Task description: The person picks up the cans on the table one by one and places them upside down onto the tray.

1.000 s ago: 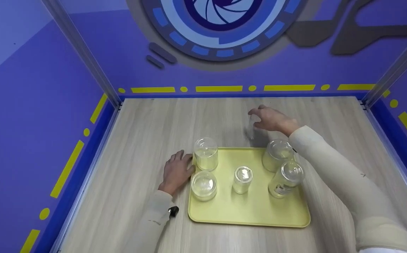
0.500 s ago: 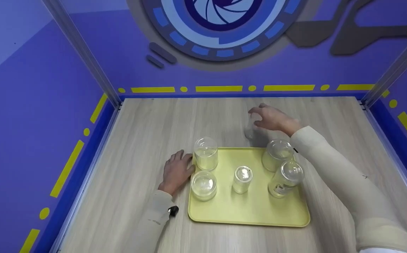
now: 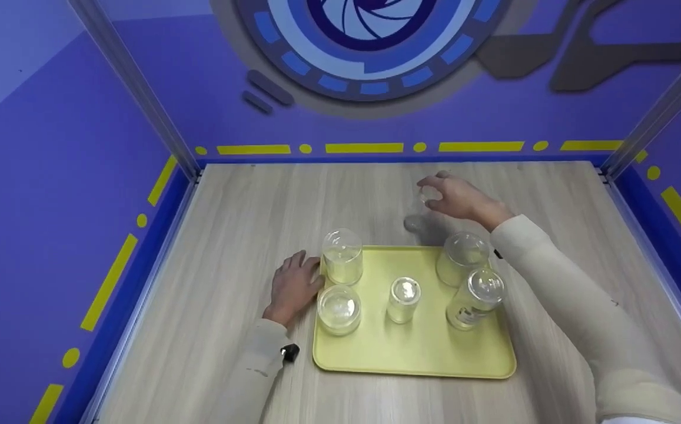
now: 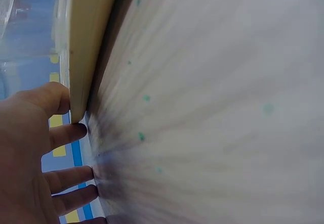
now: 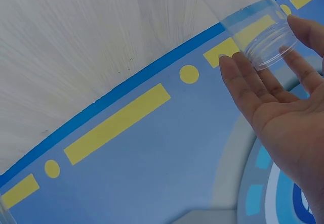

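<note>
My right hand [image 3: 458, 197] is over the wood-grain table behind the tray. Thumb and fingertips hold a clear jar [image 3: 430, 195] around one end; in the right wrist view the see-through jar [image 5: 271, 44] shows a ringed rim between them. Beside the left edge of a yellow tray [image 3: 417, 359], my left hand [image 3: 295, 288] rests on the table with fingers extended. The left wrist view has its thumb touching the tray's side [image 4: 83, 57]. On the tray stand several clear jars: two at left [image 3: 343, 259], a small one [image 3: 404, 301] mid-tray, two at right [image 3: 475, 300].
Blue-purple panels [image 3: 352, 126] with yellow dashes wall in the table at the back and both sides. Metal posts [image 3: 140, 88] stand at the rear corners. Bare table surface [image 3: 258, 218] shows behind and left of the tray.
My right hand has shifted slightly up and to the right, and the clear jar in it has changed its tilt above its shadow. The left hand and the tray jars have stayed put.
</note>
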`<state>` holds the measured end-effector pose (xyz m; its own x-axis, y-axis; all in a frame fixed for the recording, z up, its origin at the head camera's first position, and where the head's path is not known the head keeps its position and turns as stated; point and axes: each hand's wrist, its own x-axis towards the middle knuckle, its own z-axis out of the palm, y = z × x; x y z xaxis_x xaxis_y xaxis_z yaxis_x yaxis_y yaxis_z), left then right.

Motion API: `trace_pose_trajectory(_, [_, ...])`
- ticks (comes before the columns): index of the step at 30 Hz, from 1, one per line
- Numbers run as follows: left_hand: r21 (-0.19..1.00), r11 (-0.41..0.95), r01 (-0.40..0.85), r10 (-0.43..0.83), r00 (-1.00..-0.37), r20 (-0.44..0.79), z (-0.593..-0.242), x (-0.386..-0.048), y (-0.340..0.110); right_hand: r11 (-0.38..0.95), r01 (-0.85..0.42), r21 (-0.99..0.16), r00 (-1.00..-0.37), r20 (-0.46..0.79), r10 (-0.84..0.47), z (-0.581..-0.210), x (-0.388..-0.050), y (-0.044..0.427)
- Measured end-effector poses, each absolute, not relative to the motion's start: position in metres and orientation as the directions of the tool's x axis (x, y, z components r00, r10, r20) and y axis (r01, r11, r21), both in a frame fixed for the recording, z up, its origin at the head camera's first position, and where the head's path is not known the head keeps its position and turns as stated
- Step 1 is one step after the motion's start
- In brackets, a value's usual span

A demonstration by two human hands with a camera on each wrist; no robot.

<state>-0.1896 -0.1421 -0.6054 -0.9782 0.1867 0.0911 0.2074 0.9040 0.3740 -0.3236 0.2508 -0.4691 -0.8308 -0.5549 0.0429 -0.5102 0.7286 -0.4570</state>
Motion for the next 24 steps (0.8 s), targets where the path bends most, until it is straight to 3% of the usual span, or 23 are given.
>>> trace_pose_trajectory(10, [0.435, 0.879, 0.194, 0.155, -0.98, 0.124, -0.602, -0.187, -0.14, 0.73, -0.473, -0.493, -0.852, 0.044, -0.522, -0.465, -0.322, 0.255])
trace_pose_trajectory(24, [0.599, 0.799, 0.052, -0.006, -0.996, 0.093, -0.59, -0.182, -0.14, 0.706, -0.425, -0.566, -0.873, 0.049, -0.486, -0.466, -0.312, 0.263])
